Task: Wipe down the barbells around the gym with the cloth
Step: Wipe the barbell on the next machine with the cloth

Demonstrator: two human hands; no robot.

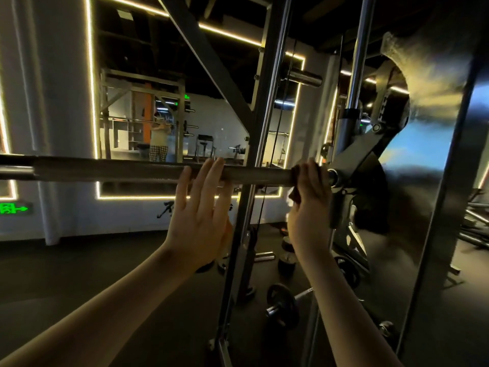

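Dim gym (66, 260), right hand (308, 207) grip curled round half-hidden cloth (295, 171) on barbell (119, 169), left hand (201, 218) spread.

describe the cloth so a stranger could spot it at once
Follow the long horizontal barbell to its right end, by the rack. There the right hand grips the cloth round the bar: a dark bunched rag, the only soft thing on that metal.

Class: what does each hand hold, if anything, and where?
The right hand grips the cloth around the barbell near its right end. The left hand holds nothing; its straight fingers touch the barbell.
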